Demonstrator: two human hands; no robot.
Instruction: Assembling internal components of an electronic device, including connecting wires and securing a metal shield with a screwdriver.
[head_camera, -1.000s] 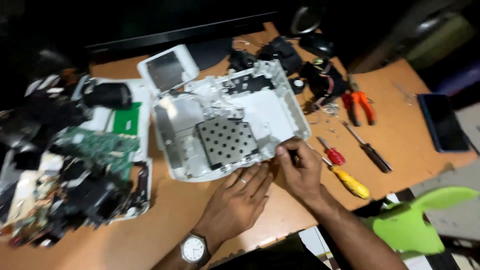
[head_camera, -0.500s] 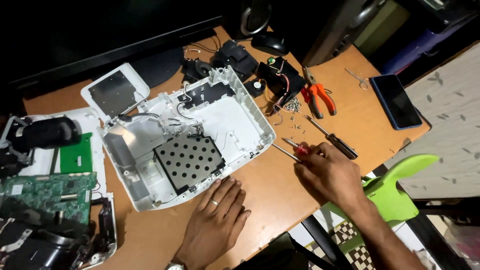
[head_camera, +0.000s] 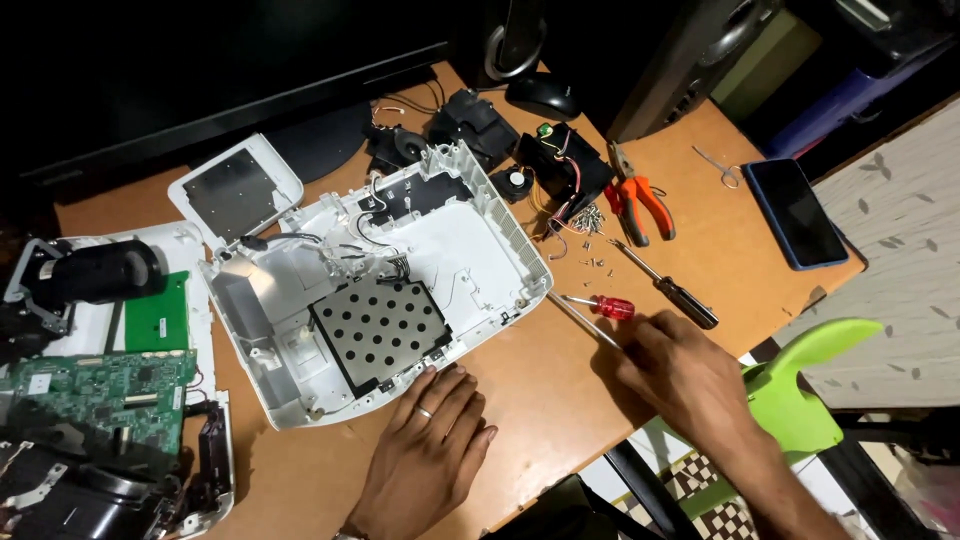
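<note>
Centrally, a white moulded plastic device shell (head_camera: 400, 290) is laid open on the smooth orange-brown wooden desk (head_camera: 540, 400), a dark perforated metal plate (head_camera: 380, 330) seated inside it. The left hand (head_camera: 430, 450), ringed, is pressed flat with fingers spread against the shell's near edge; nothing is gripped. The right hand (head_camera: 690, 375) is curled loosely over the handle of a thin steel-shafted screwdriver (head_camera: 585, 322) lying on the desk; how tight the hold is cannot be told. Just beside it a short red-handled screwdriver (head_camera: 605, 306) and a black-handled screwdriver (head_camera: 670, 288) are laid. Orange-handled pliers (head_camera: 640, 200), loose small screws (head_camera: 585, 215), a glossy dark phone (head_camera: 795, 212) and a green circuit board (head_camera: 100, 395) are scattered around.
</note>
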